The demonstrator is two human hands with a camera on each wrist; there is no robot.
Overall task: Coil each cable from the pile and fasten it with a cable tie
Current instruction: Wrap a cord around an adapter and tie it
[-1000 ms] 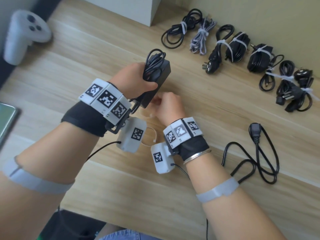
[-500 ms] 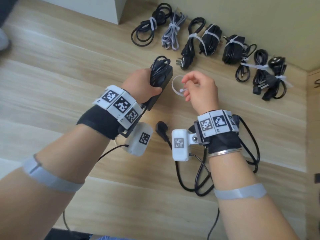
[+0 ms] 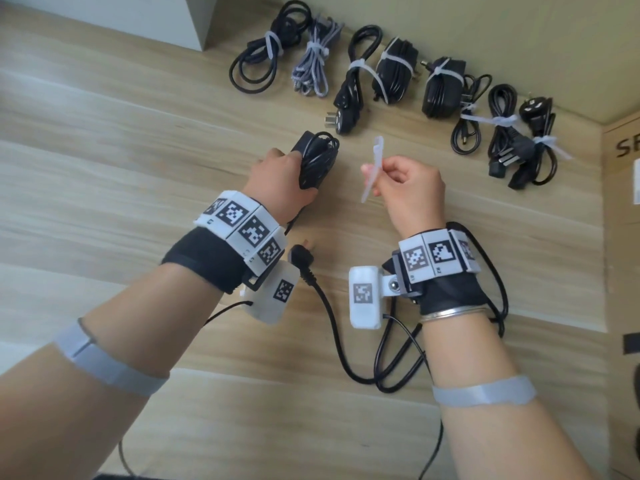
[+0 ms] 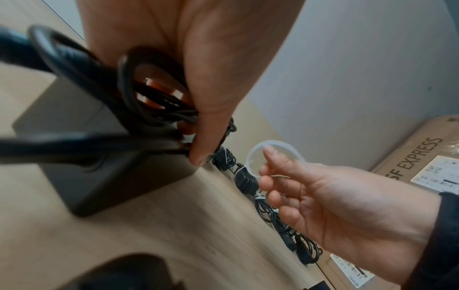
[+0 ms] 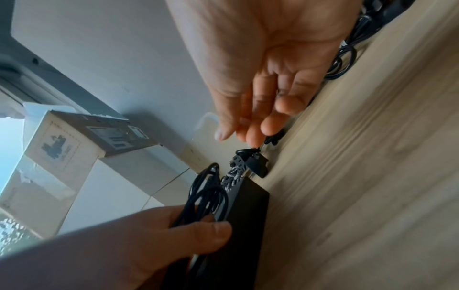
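Observation:
My left hand grips a black power adapter with its cable coiled in loops against the brick; the thumb presses the loops down. The adapter's lower corner is close to the wooden table. To its right, my right hand pinches a translucent white cable tie, which is bent into a loop in the left wrist view. The tie is apart from the adapter. A loose black power cable lies on the table under my wrists.
Several tied cable bundles lie in a row along the back wall. A cardboard box stands at the right edge and a white box at the back left.
My right hand has come out from under the adapter and now holds the tie up at its right. My left hand has tipped the adapter away, nearer the table. The view has shifted right.

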